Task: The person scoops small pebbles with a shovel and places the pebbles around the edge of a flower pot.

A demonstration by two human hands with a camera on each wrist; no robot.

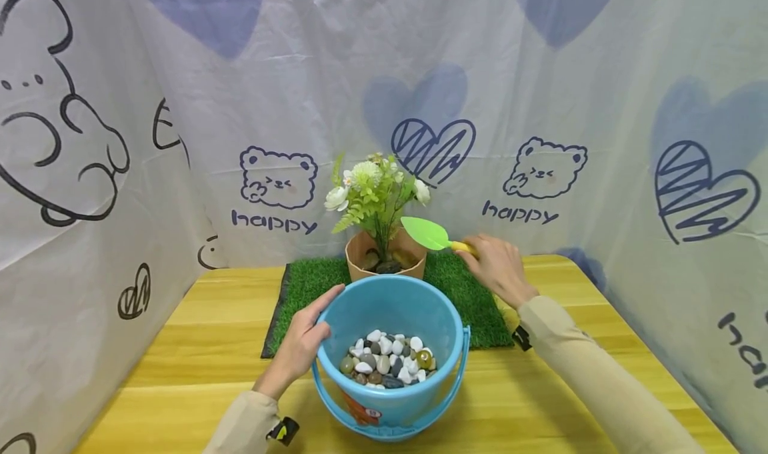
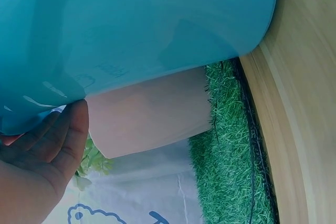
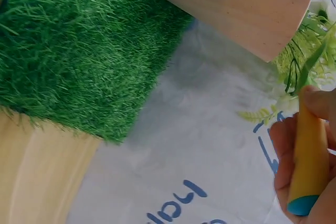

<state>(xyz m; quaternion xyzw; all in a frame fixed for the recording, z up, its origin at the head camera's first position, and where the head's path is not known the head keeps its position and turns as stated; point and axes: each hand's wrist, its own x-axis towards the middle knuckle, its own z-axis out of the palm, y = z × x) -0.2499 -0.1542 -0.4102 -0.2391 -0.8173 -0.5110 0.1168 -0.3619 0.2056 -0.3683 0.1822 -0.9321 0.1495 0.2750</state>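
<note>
A blue bucket (image 1: pixel 390 401) stands on the table at the front, partly filled with white, grey and brown pebbles (image 1: pixel 384 361). My left hand (image 1: pixel 300 344) holds it at the left rim, thumb on the edge; in the left wrist view the fingers (image 2: pixel 63 137) lie against its outer side. My right hand (image 1: pixel 501 267) grips a toy trowel by its yellow handle (image 3: pixel 310 153). The trowel's green leaf-shaped blade (image 1: pixel 427 233) points left over the right side of a flowerpot (image 1: pixel 355 251). White flowers and green leaves (image 1: pixel 375 194) rise from the pot, with dark stones around their stems.
Under the pot lies a green artificial grass mat (image 1: pixel 306 301) on the wooden table (image 1: pixel 198 354). Printed cloth (image 1: pixel 336 74) hangs behind and along both sides. The bucket's blue handle (image 1: pixel 459 374) hangs down at its front.
</note>
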